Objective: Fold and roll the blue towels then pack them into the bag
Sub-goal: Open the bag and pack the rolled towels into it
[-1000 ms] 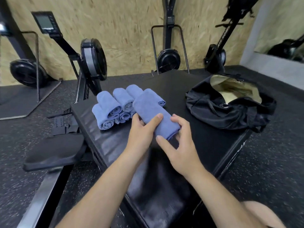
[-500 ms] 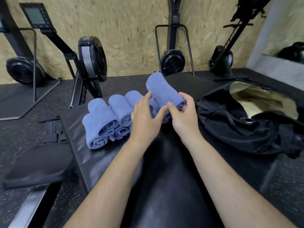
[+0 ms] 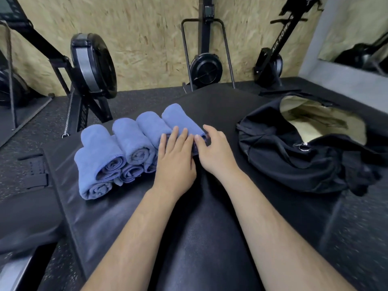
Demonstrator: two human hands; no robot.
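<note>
1. Flywheel [image 3: 92,64] of a rowing machine stands far left on the speckled floor, just behind the black padded platform [image 3: 105,217] that everything else sits on.
2. On the left part of that platform is the stack of rolled blue towels [image 3: 109,156]. It's two layers, rolls touching side by side, spiral ends facing the camera.
3. The rightmost roll [image 3: 178,116] lies at the right end of the stack, snug against its neighbour, with its far end pointing toward the wall.
4. The left hand [image 3: 175,162] lies flat on the near half of that roll. The fingers are straight and relaxed, palm down, so it's resting on the roll rather than grabbing it.
5. The right hand [image 3: 216,152] is just beside it, the two hands almost touching. Its fingers curve over the roll's near right end and touch the fabric. Honestly can't tell whether they're pinching it or just laid on top.
6. The black bag [image 3: 283,156] slumps on the right side of the platform, apart from the towels with bare padding in between. Its mouth gapes open and shows a pale lining, and no towel is visible inside.
7. Behind it all, an upright rower [image 3: 206,68] stands against the chipboard wall [image 3: 147,38].
</note>
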